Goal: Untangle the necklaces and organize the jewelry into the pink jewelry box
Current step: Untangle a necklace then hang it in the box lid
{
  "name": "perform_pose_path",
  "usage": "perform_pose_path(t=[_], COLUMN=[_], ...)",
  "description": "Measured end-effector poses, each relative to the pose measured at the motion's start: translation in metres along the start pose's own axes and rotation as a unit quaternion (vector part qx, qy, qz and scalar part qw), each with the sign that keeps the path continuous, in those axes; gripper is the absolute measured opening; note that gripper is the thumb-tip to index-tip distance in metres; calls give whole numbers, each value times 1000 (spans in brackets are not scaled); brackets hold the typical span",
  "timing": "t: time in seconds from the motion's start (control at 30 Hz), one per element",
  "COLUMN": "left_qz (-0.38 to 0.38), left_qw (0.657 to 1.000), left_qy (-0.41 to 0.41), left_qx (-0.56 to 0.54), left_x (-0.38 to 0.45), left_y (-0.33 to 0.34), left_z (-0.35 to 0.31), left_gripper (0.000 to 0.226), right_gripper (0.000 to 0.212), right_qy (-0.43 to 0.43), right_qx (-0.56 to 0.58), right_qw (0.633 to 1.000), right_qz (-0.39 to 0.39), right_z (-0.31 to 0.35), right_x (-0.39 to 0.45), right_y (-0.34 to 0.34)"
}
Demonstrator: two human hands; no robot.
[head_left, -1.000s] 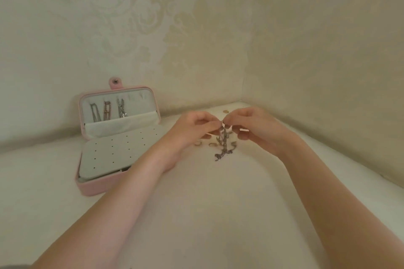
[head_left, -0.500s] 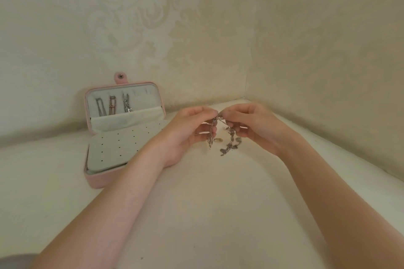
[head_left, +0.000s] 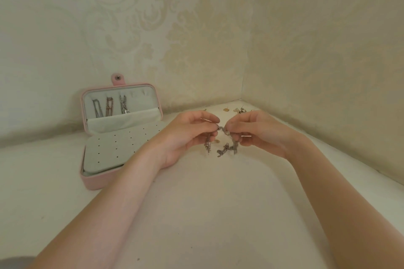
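A tangled silver necklace [head_left: 225, 148] hangs between my two hands above the white surface. My left hand [head_left: 188, 135] pinches one part of the chain near its top, and my right hand [head_left: 255, 131] pinches the part beside it. Loose ends dangle below both hands. The pink jewelry box [head_left: 96, 179] stands open at the left, its lid leaning on the wall. Three necklaces [head_left: 109, 106] hang inside the lid above a pocket. Its lower tray is a pale panel with small holes.
Small gold and silver jewelry pieces [head_left: 237, 110] lie in the far corner behind my hands, and one gold piece [head_left: 216, 141] lies under the chain. Patterned walls close in at the back and right. A white surface [head_left: 207, 214] spreads in front.
My hands have drawn slightly apart, and the chain now spreads into separate dangling strands. The view has shifted, so the corner pieces show behind my hands.
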State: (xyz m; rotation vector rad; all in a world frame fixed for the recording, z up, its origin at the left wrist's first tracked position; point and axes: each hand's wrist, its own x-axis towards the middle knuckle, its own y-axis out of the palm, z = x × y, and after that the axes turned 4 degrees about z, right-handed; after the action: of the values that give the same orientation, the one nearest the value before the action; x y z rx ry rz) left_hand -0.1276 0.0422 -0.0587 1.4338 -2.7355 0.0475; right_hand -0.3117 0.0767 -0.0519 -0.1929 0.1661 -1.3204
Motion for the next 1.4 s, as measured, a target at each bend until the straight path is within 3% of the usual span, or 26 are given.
perform_pose_path(t=[0.1, 0.2, 0.53, 0.83, 1.1, 1.3, 1.4], left_qz=[-1, -10, -23, -14, -41, -63, -78], left_qw=[1000, 1000, 1000, 988, 954, 947, 951], left_qy=[-2, -3, 7, 69, 112, 131, 122], left_qx=[-18, -24, 10, 139, 277, 286, 273], left_x=[-1, -1, -1, -3, 1, 1, 1], left_y=[1, 1, 1, 2, 7, 9, 8], left_z=[0, -1, 1, 1, 6, 5, 5], left_gripper=[6, 5, 5, 10, 12, 12, 15], right_gripper=[4, 3, 13, 17, 28, 29, 17], right_qy=[7, -20, -21, 16, 33, 27, 15], right_qx=[-45, -38, -73, -13, 22, 88, 114], right_qw=[999, 998, 995, 998, 997, 994, 993], right_qz=[13, -37, -60, -58, -66, -60, -31], right_z=[1, 2, 5, 2, 3, 3, 3], right_x=[-1, 0, 3, 4, 6, 8, 6], right_y=[2, 3, 11, 12, 16, 16, 14])
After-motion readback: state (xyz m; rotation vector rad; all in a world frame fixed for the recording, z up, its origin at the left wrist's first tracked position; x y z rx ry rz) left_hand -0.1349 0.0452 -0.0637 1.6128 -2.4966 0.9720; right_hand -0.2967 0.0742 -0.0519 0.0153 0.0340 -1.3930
